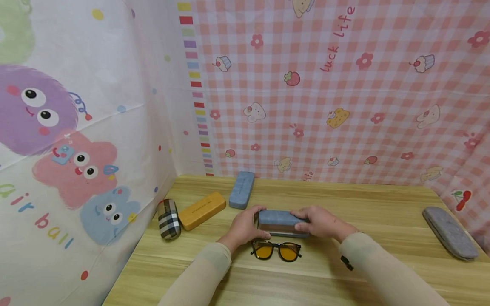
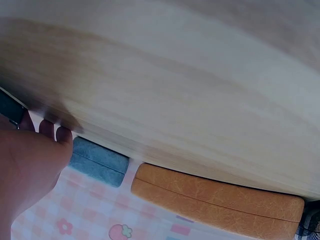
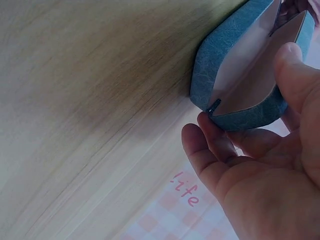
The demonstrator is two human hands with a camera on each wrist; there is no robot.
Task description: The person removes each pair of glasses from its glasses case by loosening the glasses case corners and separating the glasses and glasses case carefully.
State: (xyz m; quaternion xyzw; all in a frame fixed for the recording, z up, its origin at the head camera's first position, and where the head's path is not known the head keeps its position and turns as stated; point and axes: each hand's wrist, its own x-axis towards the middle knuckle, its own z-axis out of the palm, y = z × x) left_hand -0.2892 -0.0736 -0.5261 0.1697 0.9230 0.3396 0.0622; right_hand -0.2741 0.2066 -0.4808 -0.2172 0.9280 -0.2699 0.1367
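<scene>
A blue glasses case (image 1: 277, 217) stands partly open on the table between both hands, its pale lining showing in the right wrist view. My left hand (image 1: 243, 226) holds its left end, thumb at the front and fingers at the back. With the right hand (image 1: 323, 224) I grip the other end; the thumb (image 3: 289, 55) lies on the lid's edge and the fingers curl at the hinge side. Glasses (image 1: 276, 250) with dark frames and orange lenses lie unfolded just in front of the case, untouched. Only a dark corner of the case shows in the left wrist view.
Behind to the left lies another blue case (image 1: 242, 190), closed. Left of it are a mustard-yellow case (image 1: 203, 211) and a plaid case (image 1: 169, 219). A grey case (image 1: 450, 233) sits near the table's right edge. Printed cloth hangs behind and at the sides.
</scene>
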